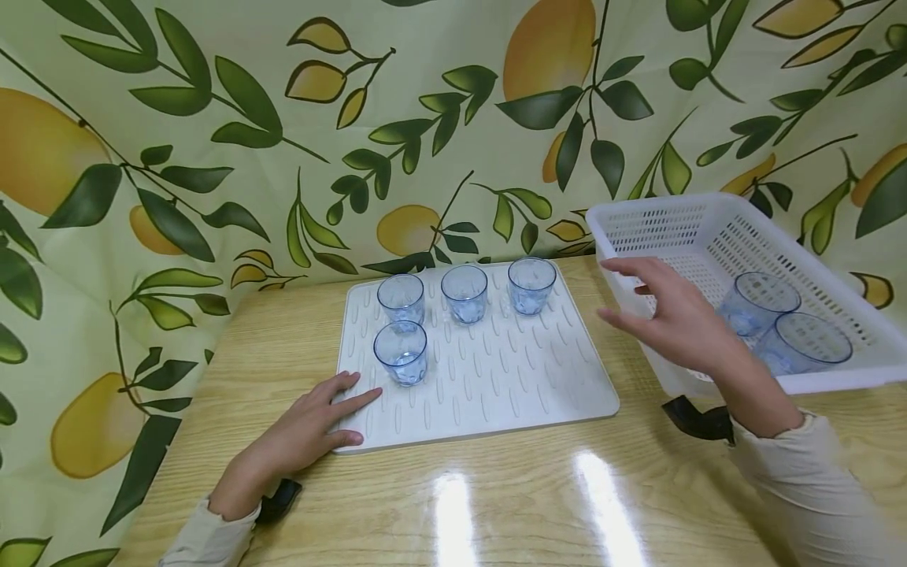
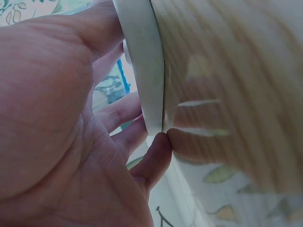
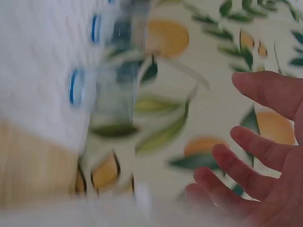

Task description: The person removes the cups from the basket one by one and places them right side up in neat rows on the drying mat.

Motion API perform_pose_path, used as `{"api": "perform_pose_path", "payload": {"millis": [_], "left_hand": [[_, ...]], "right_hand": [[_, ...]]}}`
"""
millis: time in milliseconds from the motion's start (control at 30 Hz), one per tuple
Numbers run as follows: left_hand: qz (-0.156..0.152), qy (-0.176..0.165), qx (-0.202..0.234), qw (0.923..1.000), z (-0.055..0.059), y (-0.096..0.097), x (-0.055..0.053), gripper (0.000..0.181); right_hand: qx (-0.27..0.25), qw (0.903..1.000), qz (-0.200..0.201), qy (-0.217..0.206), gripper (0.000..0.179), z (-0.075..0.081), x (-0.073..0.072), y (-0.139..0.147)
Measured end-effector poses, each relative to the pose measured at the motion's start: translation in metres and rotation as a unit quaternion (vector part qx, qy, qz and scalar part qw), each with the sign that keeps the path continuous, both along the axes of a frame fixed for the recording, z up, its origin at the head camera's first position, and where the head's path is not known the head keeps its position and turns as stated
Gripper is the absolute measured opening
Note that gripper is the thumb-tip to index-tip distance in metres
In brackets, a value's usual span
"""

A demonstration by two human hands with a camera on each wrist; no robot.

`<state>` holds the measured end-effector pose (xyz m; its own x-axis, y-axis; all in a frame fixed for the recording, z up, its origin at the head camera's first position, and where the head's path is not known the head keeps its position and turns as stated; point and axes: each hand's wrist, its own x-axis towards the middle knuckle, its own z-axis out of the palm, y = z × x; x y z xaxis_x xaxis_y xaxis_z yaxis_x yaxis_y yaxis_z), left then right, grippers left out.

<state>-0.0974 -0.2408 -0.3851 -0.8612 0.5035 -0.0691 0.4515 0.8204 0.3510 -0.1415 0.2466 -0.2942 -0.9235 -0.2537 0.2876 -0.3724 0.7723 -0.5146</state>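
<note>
With fingers spread, the right hand (image 1: 676, 315) at the basket (image 1: 652, 224)'s left edge could clash the two glasses (image 1: 761, 303) near its front edge by dipping in carelessly; the left hand (image 1: 315, 421), splayed on the mat (image 1: 496, 394)'s front-left corner, could jolt the nearest glass (image 1: 401, 354)

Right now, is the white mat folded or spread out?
Spread out: the white mat lies flat on the wooden table, four glasses standing on it.

**Cream Against Black**

From my station I see a cream left sleeve (image 1: 215, 537) and matching right sleeve (image 1: 804, 480), wrinkled near its end. A curved black wristpiece (image 1: 697, 418) shows beside the right, a boxier black wristpiece (image 1: 280, 501) beside the left.
</note>
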Motion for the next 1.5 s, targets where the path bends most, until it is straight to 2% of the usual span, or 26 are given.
{"api": "perform_pose_path", "payload": {"millis": [133,267,500,667,800,900,1067,1233,1367,1500], "left_hand": [[0.002,-0.005,-0.003,1.0,0.0,0.0,0.0,0.063],[0.006,-0.014,-0.008,0.9999,0.0,0.0,-0.001,0.064],[0.008,-0.02,-0.013,0.9997,0.001,-0.001,-0.001,0.064],[0.006,-0.014,-0.014,0.9998,0.002,0.0,-0.001,0.065],[0.009,-0.017,-0.013,0.9997,0.002,0.0,0.0,0.065],[0.01,-0.02,-0.013,0.9997,0.002,0.0,0.0,0.065],[0.012,-0.021,-0.013,0.9996,0.002,0.0,-0.001,0.065],[0.009,-0.023,-0.006,0.9997,0.002,0.0,0.0,0.064],[0.006,-0.02,-0.002,0.9998,0.003,0.0,0.0,0.063],[0.002,-0.009,-0.003,1.0,0.001,-0.001,0.0,0.064]], "right_hand": [[-0.001,0.999,-0.044,0.012,0.064,0.0,0.001,0.032],[0.012,0.996,-0.086,-0.021,0.069,-0.002,0.006,0.059],[0.062,0.9891,-0.128,-0.04,0.076,-0.017,0.012,0.097],[0.115,0.976,-0.173,-0.065,0.083,-0.023,0.018,0.125],[0.143,0.9629,-0.218,-0.071,0.085,-0.024,0.019,0.144],[0.156,0.9542,-0.239,-0.09,0.091,-0.025,0.02,0.156],[0.153,0.9528,-0.226,-0.133,0.106,-0.032,0.018,0.168],[0.157,0.9497,-0.221,-0.156,0.109,-0.038,0.016,0.173],[0.159,0.9489,-0.225,-0.153,0.109,-0.039,0.016,0.173],[0.15,0.9567,-0.209,-0.137,0.109,-0.033,0.016,0.164]]}}
